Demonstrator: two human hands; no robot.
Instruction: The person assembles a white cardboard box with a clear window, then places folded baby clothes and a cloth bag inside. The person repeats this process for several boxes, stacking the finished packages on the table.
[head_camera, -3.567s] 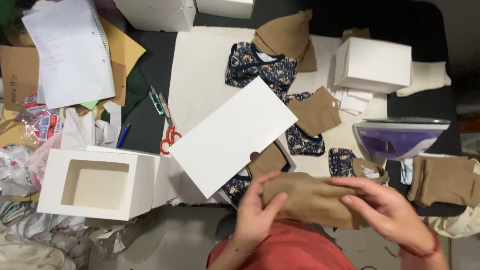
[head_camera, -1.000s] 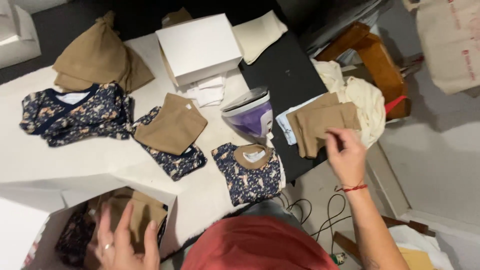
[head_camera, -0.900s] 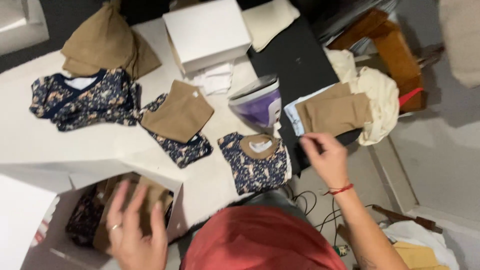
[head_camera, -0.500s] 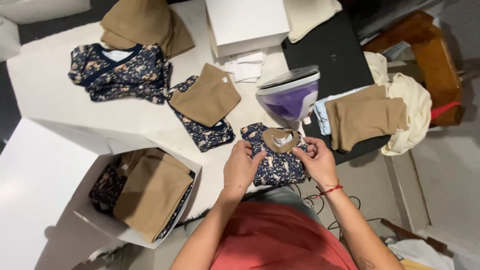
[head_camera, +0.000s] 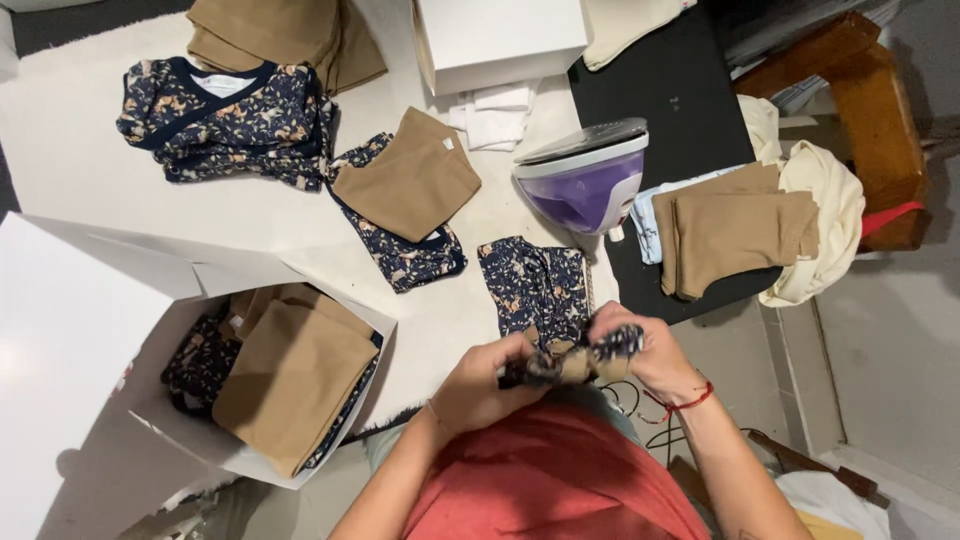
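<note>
Both hands work at the near edge of the desk (head_camera: 120, 190). The left hand (head_camera: 478, 385) and right hand (head_camera: 648, 352) have their fingers curled tight around a small bunched garment (head_camera: 580, 360), dark floral with tan, held between them just above another floral piece (head_camera: 535, 285), near the purple iron (head_camera: 588, 180).

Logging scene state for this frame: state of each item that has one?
White box: open, folded clothes inside.
Iron: upright on table.
Small patterned garment: bunched, gripped by left hand and right hand.
Tan trousers: folded.
Patterned top: laid flat.
</note>
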